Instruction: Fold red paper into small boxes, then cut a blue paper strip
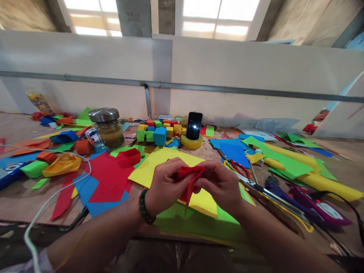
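I'm watching a person's two bare hands working over a messy table (pixel 40 206). The left hand (pixel 166 185) is closing its fingers around a folded red piece (pixel 187 194), with the thumb pressing on it. The right hand (pixel 224 185) is pinching the other edge of it. The red piece is hanging between the two hands, just above a big yellow sheet (pixel 150 167). A green sheet (pixel 182 222) is peeking out under the yellow one, close to the person. A dark bead bracelet (pixel 146 206) is circling the left wrist. Beside the left hand, a red sheet (pixel 106 176) is lying on a blue sheet (pixel 85 193). Past the hands, a black phone (pixel 194 125) is standing up in a yellow tape roll (pixel 192 142). Little bright blocks (pixel 160 135) are sitting left of the phone, and a glass mug (pixel 112 134) with a shiny lid is standing farther left. Near the right hand, scissors (pixel 241 168) with red handles are resting among more papers.
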`<state>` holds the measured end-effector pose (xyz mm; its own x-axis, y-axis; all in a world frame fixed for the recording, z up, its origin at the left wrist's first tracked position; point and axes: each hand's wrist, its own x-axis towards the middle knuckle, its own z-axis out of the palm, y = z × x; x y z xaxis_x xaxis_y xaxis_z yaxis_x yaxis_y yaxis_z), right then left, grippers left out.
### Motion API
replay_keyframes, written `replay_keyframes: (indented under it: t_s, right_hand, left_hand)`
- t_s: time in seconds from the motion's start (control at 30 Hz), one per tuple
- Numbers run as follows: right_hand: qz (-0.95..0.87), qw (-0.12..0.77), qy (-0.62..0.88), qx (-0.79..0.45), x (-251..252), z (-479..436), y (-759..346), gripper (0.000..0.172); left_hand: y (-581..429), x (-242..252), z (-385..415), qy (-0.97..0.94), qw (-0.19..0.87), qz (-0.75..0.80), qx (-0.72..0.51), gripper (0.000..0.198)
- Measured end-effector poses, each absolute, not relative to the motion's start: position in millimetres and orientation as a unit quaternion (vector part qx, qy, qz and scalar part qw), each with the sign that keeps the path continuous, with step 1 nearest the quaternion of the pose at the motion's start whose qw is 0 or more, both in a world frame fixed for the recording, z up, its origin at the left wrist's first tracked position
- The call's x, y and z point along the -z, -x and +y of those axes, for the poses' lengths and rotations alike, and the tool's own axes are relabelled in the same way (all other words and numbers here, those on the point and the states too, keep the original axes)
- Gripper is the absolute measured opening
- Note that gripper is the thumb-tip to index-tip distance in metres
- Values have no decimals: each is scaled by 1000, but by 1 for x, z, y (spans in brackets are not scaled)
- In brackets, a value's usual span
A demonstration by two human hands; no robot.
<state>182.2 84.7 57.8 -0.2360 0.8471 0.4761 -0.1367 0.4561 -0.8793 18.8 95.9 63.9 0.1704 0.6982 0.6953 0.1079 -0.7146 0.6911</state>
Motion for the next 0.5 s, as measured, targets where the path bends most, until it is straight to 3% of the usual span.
replay_keyframes:
  t_s: [0.5]
  right_hand:
    - [-650,558,270,-440,-61,85,-180,20]
  left_hand:
    - [-20,-59,95,-711,271,283,-584,26]
